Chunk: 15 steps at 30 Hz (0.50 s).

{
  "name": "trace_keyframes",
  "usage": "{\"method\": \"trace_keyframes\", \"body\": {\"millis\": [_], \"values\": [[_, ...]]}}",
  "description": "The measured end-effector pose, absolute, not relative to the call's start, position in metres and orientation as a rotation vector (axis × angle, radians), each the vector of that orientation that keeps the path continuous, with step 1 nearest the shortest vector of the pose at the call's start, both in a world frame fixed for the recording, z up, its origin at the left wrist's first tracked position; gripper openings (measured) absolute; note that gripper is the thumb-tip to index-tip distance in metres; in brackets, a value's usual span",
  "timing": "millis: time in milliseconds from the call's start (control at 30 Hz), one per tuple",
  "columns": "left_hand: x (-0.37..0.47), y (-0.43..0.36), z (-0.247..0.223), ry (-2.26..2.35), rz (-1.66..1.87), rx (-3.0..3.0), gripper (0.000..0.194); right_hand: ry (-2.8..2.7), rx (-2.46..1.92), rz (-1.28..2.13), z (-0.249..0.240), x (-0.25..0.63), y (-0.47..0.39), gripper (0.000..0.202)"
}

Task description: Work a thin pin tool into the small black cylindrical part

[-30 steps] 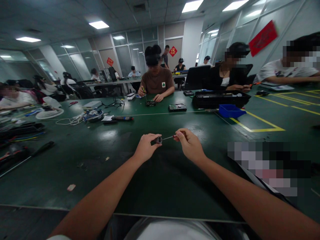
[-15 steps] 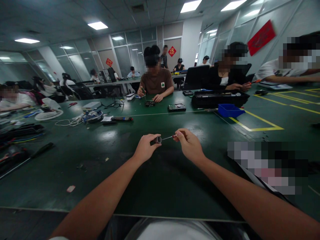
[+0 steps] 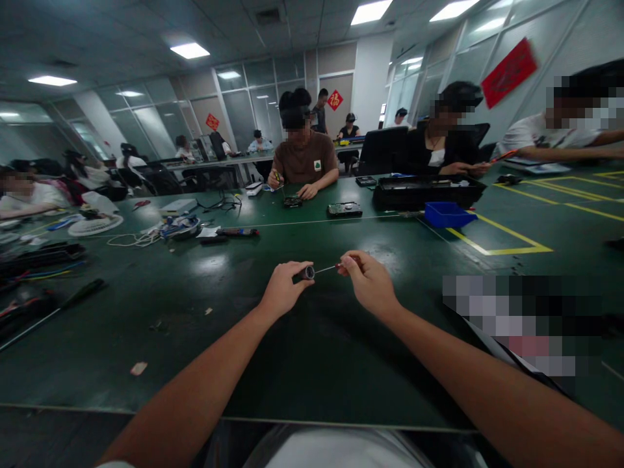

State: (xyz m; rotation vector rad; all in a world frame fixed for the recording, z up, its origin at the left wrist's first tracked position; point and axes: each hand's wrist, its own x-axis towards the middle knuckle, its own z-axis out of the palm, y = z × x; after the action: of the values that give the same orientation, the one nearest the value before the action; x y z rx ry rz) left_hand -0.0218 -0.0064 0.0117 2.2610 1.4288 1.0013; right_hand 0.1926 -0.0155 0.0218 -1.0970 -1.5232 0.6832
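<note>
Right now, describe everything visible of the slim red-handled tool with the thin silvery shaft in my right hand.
The slim red-handled tool has a thin, straight, silvery shaft that looks metallic. Only the handle's dark red front shows; the fingers of the right hand hide the rest. It is held over the dark green tabletop, pointing leftward and slightly down in the picture toward the short, dark cylinder in the left hand. Whether its tip touches the cylinder is unclear.
</note>
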Motion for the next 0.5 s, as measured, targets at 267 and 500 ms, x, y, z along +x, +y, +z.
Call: {"method": "trace_keyframes", "body": {"millis": [267,500], "values": [[-0.0218,-0.007,0.013,1.429,0.979,2.265,0.041,-1.555,-1.102,0.663,0.0217,0.1929,-0.0173,0.026],[-0.0217,-0.007,0.0127,1.444,0.956,2.266,0.042,-1.609,-1.098,0.654,0.0266,0.1926,-0.0224,0.027]]}}
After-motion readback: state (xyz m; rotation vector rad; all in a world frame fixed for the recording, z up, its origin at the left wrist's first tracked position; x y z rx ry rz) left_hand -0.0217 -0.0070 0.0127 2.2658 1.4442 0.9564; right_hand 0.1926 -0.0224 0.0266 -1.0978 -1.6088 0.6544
